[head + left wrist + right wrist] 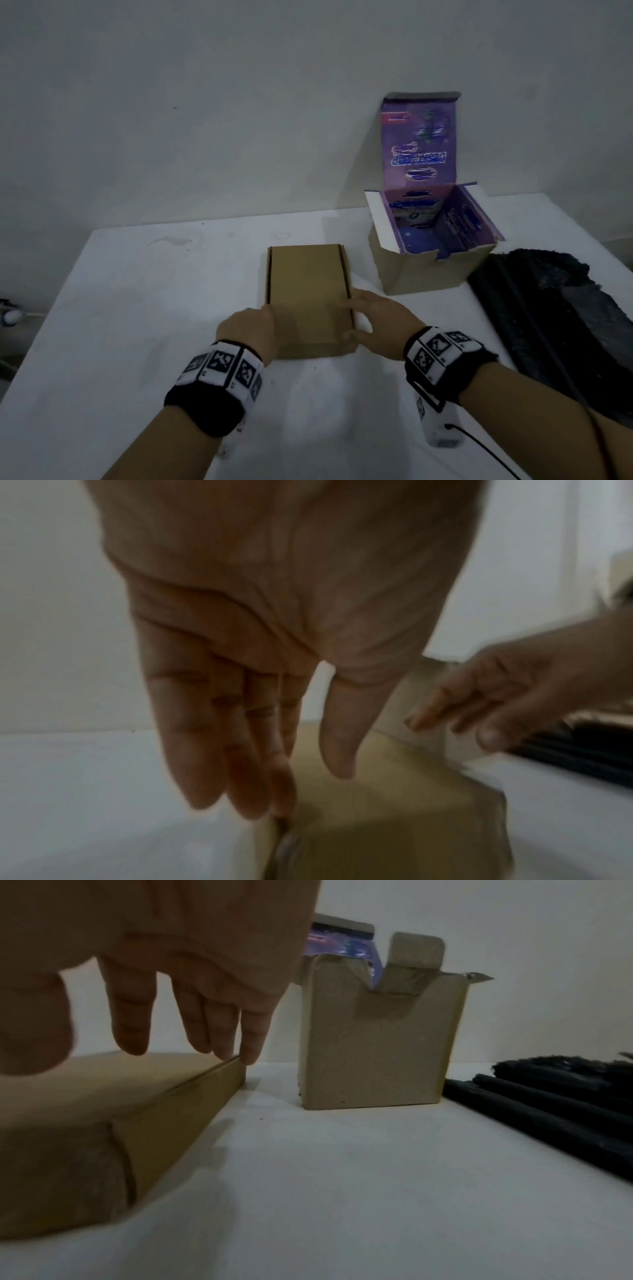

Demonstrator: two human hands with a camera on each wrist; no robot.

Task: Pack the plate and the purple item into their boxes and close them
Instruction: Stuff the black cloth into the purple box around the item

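A flat brown cardboard box (308,291) lies with its lid down in the middle of the white table (137,308); no plate shows. My left hand (250,329) rests with straight fingers against its near left edge, the thumb over the lid (394,818). My right hand (376,318) touches the box's right edge (103,1096) with straight fingers (250,1047). Behind and to the right stands the tall box (431,270), open, its purple printed lid (419,140) upright against the wall. A round purple item (419,240) lies inside it.
A black, rough-textured bundle (555,325) lies along the table's right side, close to the tall box (377,1047). A grey wall runs right behind the table. The table's left edge drops off beyond my left arm.
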